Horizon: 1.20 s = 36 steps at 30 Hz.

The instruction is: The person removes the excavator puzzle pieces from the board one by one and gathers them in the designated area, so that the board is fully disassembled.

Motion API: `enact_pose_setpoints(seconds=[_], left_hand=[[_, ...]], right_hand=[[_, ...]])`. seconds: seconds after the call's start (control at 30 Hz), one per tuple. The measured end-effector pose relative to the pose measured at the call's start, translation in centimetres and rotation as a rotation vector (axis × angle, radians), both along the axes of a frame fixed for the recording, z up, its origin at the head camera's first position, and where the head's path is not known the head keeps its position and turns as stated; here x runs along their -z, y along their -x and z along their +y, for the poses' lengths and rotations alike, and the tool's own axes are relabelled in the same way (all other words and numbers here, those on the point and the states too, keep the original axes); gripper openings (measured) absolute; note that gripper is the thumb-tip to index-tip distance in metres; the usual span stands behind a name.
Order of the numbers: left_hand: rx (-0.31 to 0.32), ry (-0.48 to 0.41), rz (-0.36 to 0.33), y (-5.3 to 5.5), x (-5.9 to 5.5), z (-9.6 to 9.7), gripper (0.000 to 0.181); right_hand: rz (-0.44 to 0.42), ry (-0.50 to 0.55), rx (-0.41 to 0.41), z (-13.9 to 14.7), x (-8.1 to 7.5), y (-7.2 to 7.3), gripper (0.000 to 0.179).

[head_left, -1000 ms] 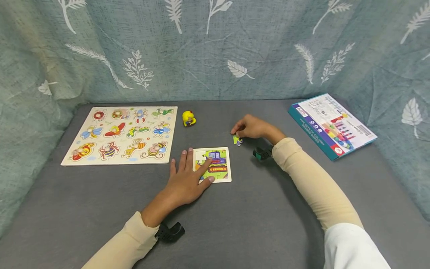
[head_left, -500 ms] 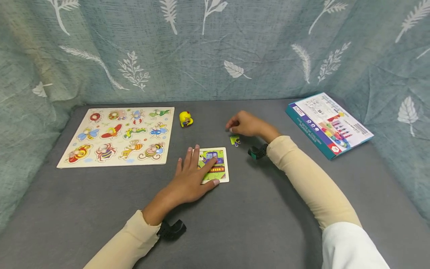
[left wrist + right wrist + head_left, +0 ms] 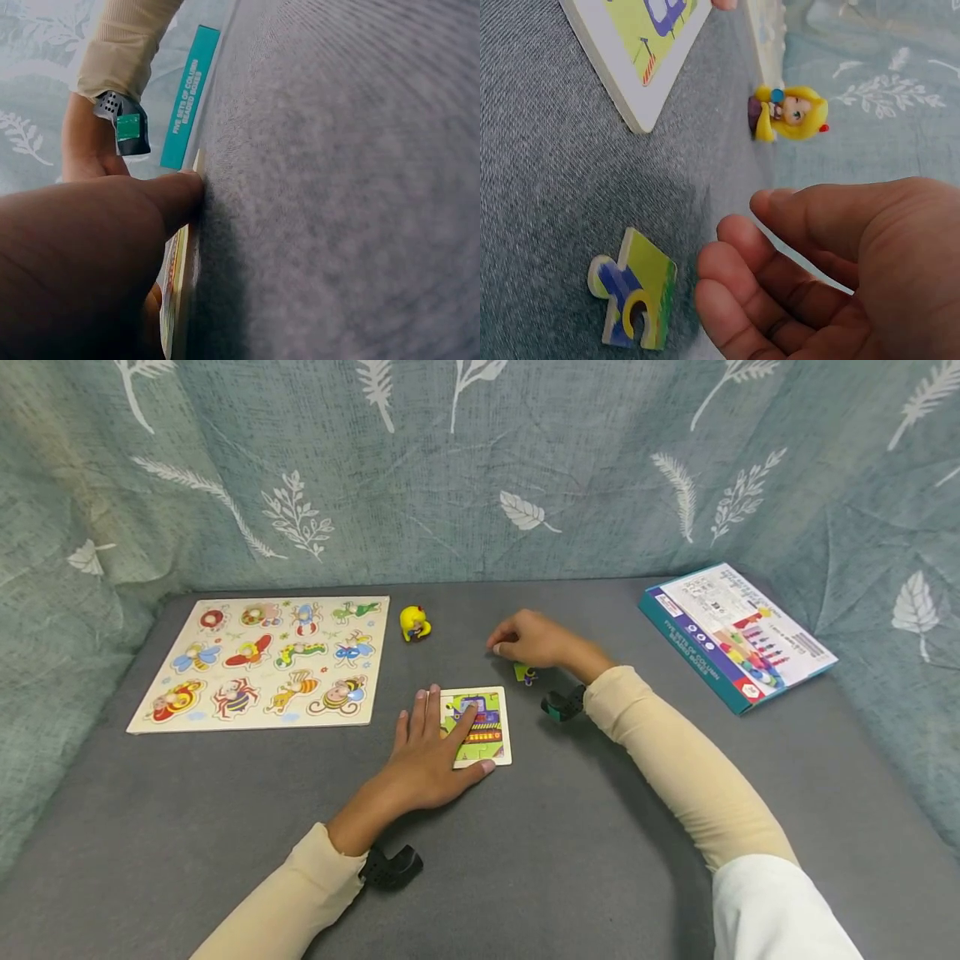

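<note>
My left hand [image 3: 423,764] lies with spread fingers over the left part of a small framed jigsaw puzzle [image 3: 487,745] showing a purple digger-like vehicle. Its thumb rests at the frame's lower edge, and the fingers hide part of the picture. To the right, my right hand [image 3: 536,639] hovers above the table, fingers loosely bent. In the right wrist view there is a gap between thumb and fingertips [image 3: 724,270], with nothing held. Just below that hand a loose green and purple jigsaw piece [image 3: 641,292] lies flat on the table.
A yellow-haired toy figure [image 3: 414,623] stands toward the back. A large insect puzzle board [image 3: 258,664] lies at the left. A teal and white box [image 3: 738,635] sits at the back right. A patterned curtain [image 3: 480,485] hangs behind the grey table [image 3: 570,860].
My right hand has moved left and away from the loose jigsaw piece, which stays on the table. My left hand has shifted slightly right over the framed puzzle.
</note>
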<state>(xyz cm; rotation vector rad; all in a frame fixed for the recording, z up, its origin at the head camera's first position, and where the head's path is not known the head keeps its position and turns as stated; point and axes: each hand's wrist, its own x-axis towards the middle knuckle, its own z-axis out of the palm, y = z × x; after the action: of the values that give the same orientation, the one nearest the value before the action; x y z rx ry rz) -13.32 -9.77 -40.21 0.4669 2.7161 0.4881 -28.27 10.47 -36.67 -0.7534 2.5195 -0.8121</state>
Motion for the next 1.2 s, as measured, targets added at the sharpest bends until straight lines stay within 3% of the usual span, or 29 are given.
enact_pose_setpoints(seconds=[0.47,0.93,1.2], left_hand=[[0.009,-0.003,0.014,0.1,0.0,0.1,0.075],[0.0,-0.01,0.036,0.0,0.6,-0.2,0.074],[0.0,-0.006,0.045,-0.2,0.4,-0.1,0.074]], right_hand=[[-0.068,0.118,-0.003,-1.2,0.2,-0.3,0.027],[-0.165,0.175,-0.228,-2.5,-0.3,-1.6,0.024],[-0.181,0.18,-0.288,-3.4,-0.5,-2.2,0.023]])
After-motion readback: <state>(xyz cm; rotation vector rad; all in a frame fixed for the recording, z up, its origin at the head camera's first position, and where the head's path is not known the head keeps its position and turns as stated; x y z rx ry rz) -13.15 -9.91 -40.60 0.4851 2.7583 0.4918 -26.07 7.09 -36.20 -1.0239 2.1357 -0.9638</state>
